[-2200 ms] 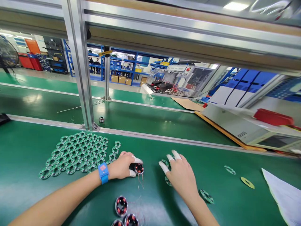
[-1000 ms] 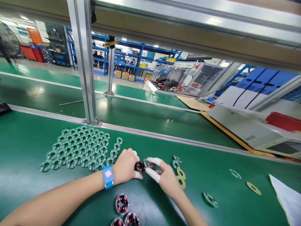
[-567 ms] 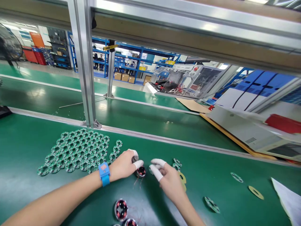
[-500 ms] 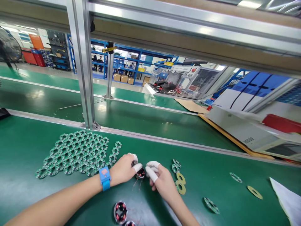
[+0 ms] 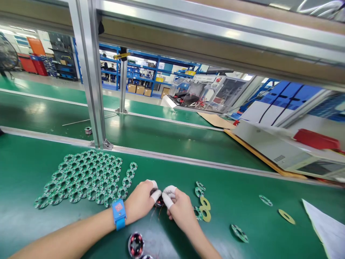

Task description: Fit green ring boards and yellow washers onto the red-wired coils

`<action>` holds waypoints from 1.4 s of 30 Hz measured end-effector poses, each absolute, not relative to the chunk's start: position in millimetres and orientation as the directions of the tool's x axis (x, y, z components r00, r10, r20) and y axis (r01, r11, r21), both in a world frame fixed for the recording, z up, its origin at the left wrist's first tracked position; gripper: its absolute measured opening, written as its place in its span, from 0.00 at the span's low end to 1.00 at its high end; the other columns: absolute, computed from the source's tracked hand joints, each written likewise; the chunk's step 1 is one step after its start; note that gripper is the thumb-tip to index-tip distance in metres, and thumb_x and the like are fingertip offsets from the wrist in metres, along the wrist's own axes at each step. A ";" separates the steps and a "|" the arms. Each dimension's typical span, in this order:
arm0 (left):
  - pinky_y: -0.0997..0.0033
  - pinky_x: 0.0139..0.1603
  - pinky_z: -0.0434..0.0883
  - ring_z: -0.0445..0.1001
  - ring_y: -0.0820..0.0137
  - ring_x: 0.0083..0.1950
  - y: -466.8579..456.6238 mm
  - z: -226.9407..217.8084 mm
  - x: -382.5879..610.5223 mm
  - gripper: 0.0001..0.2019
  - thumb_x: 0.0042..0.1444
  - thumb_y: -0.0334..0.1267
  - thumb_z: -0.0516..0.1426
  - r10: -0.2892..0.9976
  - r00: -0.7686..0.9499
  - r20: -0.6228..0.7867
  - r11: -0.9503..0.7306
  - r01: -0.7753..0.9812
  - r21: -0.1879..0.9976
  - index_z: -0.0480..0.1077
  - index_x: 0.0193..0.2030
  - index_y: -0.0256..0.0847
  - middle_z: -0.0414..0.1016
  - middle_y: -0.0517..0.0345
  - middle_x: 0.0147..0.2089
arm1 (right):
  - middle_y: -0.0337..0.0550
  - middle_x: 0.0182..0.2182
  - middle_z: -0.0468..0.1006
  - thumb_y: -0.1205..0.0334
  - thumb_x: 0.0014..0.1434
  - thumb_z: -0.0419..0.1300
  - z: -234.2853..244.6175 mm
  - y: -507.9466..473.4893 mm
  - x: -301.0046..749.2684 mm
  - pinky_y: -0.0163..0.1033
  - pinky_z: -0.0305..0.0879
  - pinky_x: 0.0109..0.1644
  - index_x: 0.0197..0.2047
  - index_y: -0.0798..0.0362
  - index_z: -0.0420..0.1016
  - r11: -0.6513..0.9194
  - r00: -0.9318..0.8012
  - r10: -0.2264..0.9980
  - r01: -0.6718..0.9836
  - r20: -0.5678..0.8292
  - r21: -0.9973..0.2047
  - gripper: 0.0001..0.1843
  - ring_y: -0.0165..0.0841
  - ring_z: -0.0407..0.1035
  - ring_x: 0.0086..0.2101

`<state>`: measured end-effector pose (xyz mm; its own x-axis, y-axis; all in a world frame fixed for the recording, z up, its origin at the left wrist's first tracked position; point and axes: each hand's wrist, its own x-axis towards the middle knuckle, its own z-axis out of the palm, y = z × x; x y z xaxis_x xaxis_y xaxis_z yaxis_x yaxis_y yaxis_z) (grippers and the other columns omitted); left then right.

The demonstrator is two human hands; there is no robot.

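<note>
My left hand (image 5: 144,196), with white finger cots and a blue wrist strap (image 5: 119,213), is closed on a small wire-wound motor stator (image 5: 159,202) with thin wires hanging down. At its right side, my right hand (image 5: 178,205), also in white finger cots, has thumb and fingers pinched together at the stator's edge. The fingers cover most of the stator. Nearer to me lies another stator (image 5: 136,245) with red-brown windings and loose wires, and part of one more shows at the bottom edge.
Many green ring-shaped circuit boards (image 5: 88,176) cover the left of the green bench. Right of my hands lie several green rings and yellow rings (image 5: 205,203). A white sheet (image 5: 323,225) lies far right. Behind the metal post (image 5: 90,79), a stator (image 5: 88,130) sits on the green belt.
My right hand has moved left until its fingertips meet the stator. A stator has come into sight on the belt beside the post. The view has shifted slightly.
</note>
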<state>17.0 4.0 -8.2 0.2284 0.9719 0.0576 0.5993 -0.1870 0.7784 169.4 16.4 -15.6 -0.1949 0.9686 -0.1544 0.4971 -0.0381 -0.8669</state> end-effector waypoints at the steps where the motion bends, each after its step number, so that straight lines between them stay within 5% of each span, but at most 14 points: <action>1: 0.73 0.33 0.60 0.66 0.71 0.32 2.7 -10.7 19.0 0.08 0.57 0.32 0.50 0.973 0.217 0.075 -0.195 0.608 0.770 0.65 0.28 0.39 0.69 0.59 0.30 | 0.34 0.16 0.66 0.55 0.47 0.50 -16.3 15.5 168.9 0.30 0.54 0.13 0.27 0.52 0.63 -0.006 -0.197 0.972 0.512 -0.125 -0.859 0.09 0.27 0.59 0.13; 8: 0.71 0.37 0.61 0.64 0.69 0.33 -4.8 -21.4 31.7 0.07 0.59 0.29 0.46 0.980 0.172 0.098 -0.187 0.646 0.740 0.60 0.30 0.40 0.67 0.57 0.34 | 0.32 0.15 0.61 0.58 0.48 0.48 -22.9 9.5 168.5 0.32 0.51 0.16 0.23 0.50 0.60 0.109 -0.201 0.979 0.470 0.013 -0.876 0.06 0.27 0.56 0.13; 18: 0.70 0.38 0.62 0.64 0.69 0.34 -7.6 -22.8 33.3 0.07 0.59 0.28 0.46 0.981 0.177 0.085 -0.184 0.672 0.717 0.59 0.31 0.40 0.66 0.56 0.34 | 0.30 0.13 0.59 0.56 0.47 0.49 -27.9 7.4 164.1 0.31 0.48 0.14 0.23 0.50 0.59 0.059 -0.171 0.985 0.409 -0.013 -0.911 0.07 0.26 0.53 0.12; 23: 0.71 0.39 0.63 0.66 0.69 0.36 -4.0 -21.8 28.3 0.07 0.59 0.29 0.47 0.973 0.199 0.116 -0.222 0.666 0.713 0.62 0.32 0.40 0.68 0.57 0.35 | 0.33 0.17 0.65 0.51 0.49 0.54 -14.1 14.8 185.4 0.31 0.54 0.14 0.31 0.53 0.66 -0.046 -0.264 0.948 0.435 -0.176 -0.899 0.13 0.27 0.58 0.14; 25: 0.71 0.41 0.64 0.67 0.69 0.38 -2.6 -17.3 23.5 0.07 0.60 0.32 0.47 0.967 0.218 0.135 -0.247 0.651 0.718 0.64 0.34 0.40 0.68 0.56 0.36 | 0.36 0.20 0.67 0.49 0.49 0.56 -7.3 23.0 204.7 0.32 0.59 0.16 0.37 0.55 0.70 0.009 -0.267 0.956 0.451 -0.125 -0.892 0.18 0.28 0.60 0.16; 29: 0.66 0.44 0.65 0.68 0.66 0.42 -4.4 -5.4 16.5 0.11 0.60 0.44 0.51 0.965 0.214 0.153 -0.260 0.686 0.679 0.66 0.41 0.39 0.69 0.54 0.40 | 0.42 0.26 0.69 0.57 0.48 0.59 -0.8 37.6 235.6 0.37 0.66 0.26 0.44 0.54 0.75 0.299 -0.315 0.943 0.656 0.108 -0.693 0.19 0.32 0.64 0.25; 33: 0.58 0.46 0.65 0.66 0.57 0.45 -8.2 -2.4 19.1 0.26 0.43 0.56 0.62 0.961 0.248 0.122 -0.275 0.820 0.502 0.68 0.39 0.36 0.69 0.50 0.42 | 0.49 0.40 0.72 0.61 0.46 0.63 -1.3 37.5 234.4 0.42 0.67 0.41 0.52 0.54 0.71 0.388 -0.417 0.908 0.799 0.042 -0.461 0.27 0.37 0.68 0.34; 36: 0.60 0.44 0.65 0.66 0.58 0.44 -7.5 -4.8 21.9 0.22 0.41 0.53 0.64 0.954 0.286 0.086 -0.294 0.850 0.437 0.70 0.35 0.37 0.70 0.51 0.40 | 0.50 0.43 0.73 0.60 0.48 0.64 -0.9 33.6 225.4 0.44 0.66 0.45 0.50 0.55 0.73 0.370 -0.400 0.916 0.864 -0.020 -0.342 0.24 0.40 0.69 0.38; 42: 0.65 0.42 0.63 0.67 0.62 0.42 -1.8 -9.0 18.6 0.17 0.44 0.48 0.64 0.944 0.323 0.069 -0.312 0.804 0.506 0.72 0.37 0.40 0.71 0.55 0.39 | 0.49 0.41 0.74 0.58 0.52 0.60 -2.2 32.0 225.4 0.44 0.65 0.43 0.45 0.52 0.76 0.332 -0.348 0.937 0.901 -0.007 -0.279 0.16 0.41 0.70 0.39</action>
